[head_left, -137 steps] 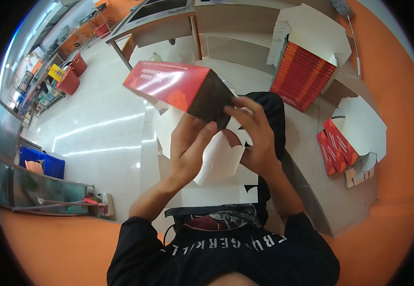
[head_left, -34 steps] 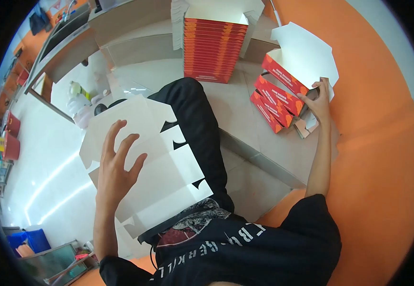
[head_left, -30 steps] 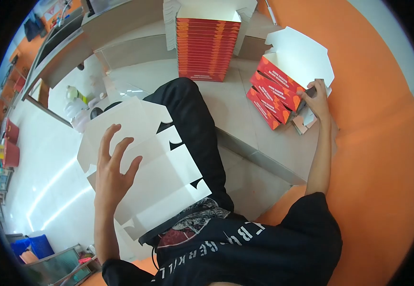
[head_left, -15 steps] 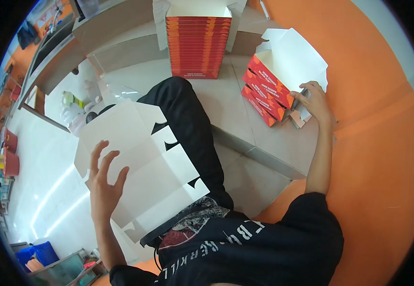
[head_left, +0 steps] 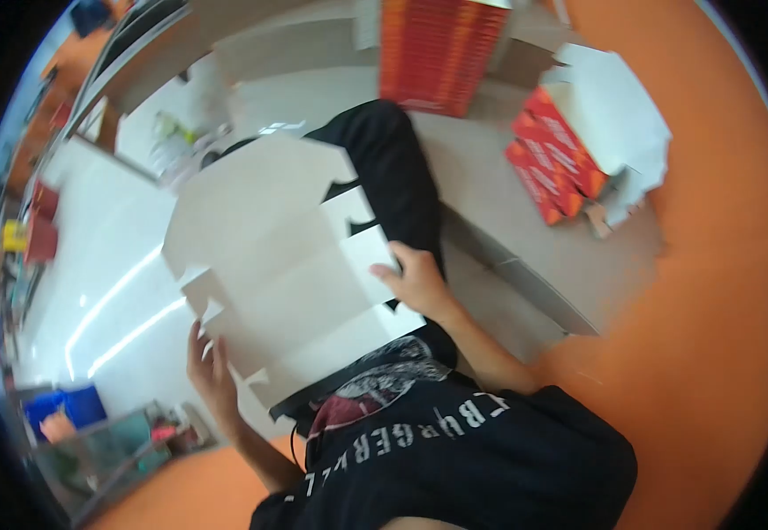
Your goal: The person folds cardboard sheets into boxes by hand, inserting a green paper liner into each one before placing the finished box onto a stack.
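Observation:
A flat, unfolded cardboard box blank (head_left: 269, 238), pale inside with notched flaps, lies across my lap. My right hand (head_left: 421, 284) is closed on a flap at its right side, the thumb on top and the other fingers partly hidden. At the left edge, my left hand (head_left: 211, 371) has its fingers bent around a side flap (head_left: 203, 296), which is tilted up. The motion blurs those fingertips a little.
A tall stack of red-orange boxes (head_left: 441, 57) stands on the tiled step (head_left: 481, 168). To its right is a shorter pile of red boxes (head_left: 556, 155), the top one with its white lid (head_left: 622, 106) raised. A blue basket (head_left: 66, 413) is at the lower left.
My right hand has left the red box pile and taken hold of the blank's right flap. My left hand has moved down from above the blank to its left edge. The view has shifted.

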Motion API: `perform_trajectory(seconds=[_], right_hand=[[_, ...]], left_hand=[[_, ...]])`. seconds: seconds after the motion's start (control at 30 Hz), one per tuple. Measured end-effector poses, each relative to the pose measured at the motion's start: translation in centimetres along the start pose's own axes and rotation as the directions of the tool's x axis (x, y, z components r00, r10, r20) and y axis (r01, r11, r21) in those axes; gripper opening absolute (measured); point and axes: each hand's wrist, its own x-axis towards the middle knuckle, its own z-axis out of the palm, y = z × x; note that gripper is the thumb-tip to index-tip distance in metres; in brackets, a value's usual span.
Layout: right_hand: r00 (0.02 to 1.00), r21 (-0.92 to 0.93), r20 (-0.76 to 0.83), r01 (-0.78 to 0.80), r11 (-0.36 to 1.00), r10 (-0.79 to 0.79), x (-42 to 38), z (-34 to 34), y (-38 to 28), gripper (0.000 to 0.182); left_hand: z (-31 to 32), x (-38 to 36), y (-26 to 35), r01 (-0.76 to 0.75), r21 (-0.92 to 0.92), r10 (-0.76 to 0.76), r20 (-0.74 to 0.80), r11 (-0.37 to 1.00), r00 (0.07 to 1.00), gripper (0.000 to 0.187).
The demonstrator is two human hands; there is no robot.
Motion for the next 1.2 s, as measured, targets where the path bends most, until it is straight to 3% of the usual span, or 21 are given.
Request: perform_trajectory(seconds=[0.07,0.13,0.2,0.23,0.37,0.4,0.47,0.53,0.6,0.63,0.73,0.8,0.87,0.93,1.0,1.03,1.1,1.2], right_hand=[[0.967,-0.161,-0.110,0.211,0.964,-0.230,0.0,0.6,0.3,0.026],[0.919,-0.202,-0.239,0.269,0.942,-0.314,0.0,1.1,0.6,0.031],[0.972,-0.027,-0.225,0.065,0.998,-0.070,-0.5,1.0,0.2,0.038],[0.962,0.027,-0.266,0.070,0.997,-0.060,-0.8,1.4,-0.1,0.037],[0.915,-0.162,-0.355,0.142,0.977,-0.192,-1.0,1.6,-1.2,0.030],[0.915,-0.135,-0.361,0.142,0.981,-0.182,-1.1,1.7,-1.3,0.026],[0.864,-0.298,-0.339,0.278,0.913,-0.373,-1.1,1.2,-1.7,0.022],[0.870,-0.152,-0.334,0.330,0.932,-0.363,-1.1,1.4,-2.0,0.017],[0.960,0.121,-0.257,0.146,0.982,-0.111,-1.8,0.8,-1.9,0.017],[0.972,0.265,-0.211,0.155,0.952,-0.099,-1.8,0.3,-2.2,0.017],[0.977,0.327,-0.162,0.185,0.927,-0.138,-1.4,-2.0,-3.5,0.016],[0.980,0.479,-0.155,0.183,0.859,-0.122,-1.1,-3.3,-4.3,0.015],[0.978,0.610,-0.179,0.197,0.768,-0.109,-0.8,-3.8,-5.1,0.016],[0.992,0.698,-0.074,0.121,0.706,-0.098,-0.2,-4.4,-4.5,0.017],[0.999,0.764,-0.018,0.041,0.644,-0.042,0.2,-4.1,-5.4,0.019],[0.996,0.824,0.002,0.048,0.565,-0.087,0.3,-3.5,-6.0,0.020],[0.986,0.776,0.009,0.097,0.623,-0.166,0.8,-2.8,-5.8,0.020],[0.952,0.744,0.113,0.108,0.659,-0.284,0.7,-2.0,-5.7,0.031]], left_hand=[[-1.1,0.7,-2.1,0.010,-0.043,-0.010,0.014,0.999,1.000,0.038],[-1.1,1.2,-2.1,0.069,-0.045,-0.069,0.012,0.997,0.998,0.036],[-0.8,1.3,-1.9,0.088,-0.076,-0.088,0.005,0.993,0.996,0.034],[-0.7,1.3,-1.9,0.096,-0.096,-0.096,0.008,0.991,0.995,0.033],[-0.4,1.5,-2.1,0.091,-0.122,-0.094,-0.015,0.988,0.995,0.031],[-0.3,1.5,-2.0,0.099,-0.143,-0.102,-0.013,0.985,0.995,0.030],[-0.4,1.5,-2.0,0.108,-0.187,-0.111,-0.005,0.976,0.994,0.028],[-0.9,1.6,-2.5,0.142,-0.237,-0.140,0.026,0.961,0.990,0.027],[-1.1,1.7,-2.7,0.211,-0.316,-0.206,0.050,0.925,0.977,0.026],[-1.3,1.7,-2.7,0.191,-0.285,-0.192,0.025,0.939,0.981,0.026],[-1.3,1.8,-2.6,0.088,-0.192,-0.101,-0.060,0.977,0.993,0.027],[-1.1,1.8,-3.4,-0.035,-0.151,0.017,-0.113,0.988,0.993,0.027],[-1.0,1.3,-1.8,-0.073,0.045,0.079,-0.150,0.996,0.985,0.022],[-1.5,0.8,-0.5,-0.119,0.228,0.158,-0.158,0.966,0.975,0.024],[-2.2,0.4,1.0,-0.129,0.161,0.145,-0.094,0.979,0.985,0.031],[-2.5,-0.2,1.4,-0.090,-0.030,0.087,-0.090,0.995,0.992,0.033],[-1.8,-0.7,4.1,-0.056,-0.328,0.015,-0.125,0.943,0.992,0.030],[-2.2,-0.4,3.8,-0.188,-0.243,0.192,-0.009,0.952,0.981,0.025]])
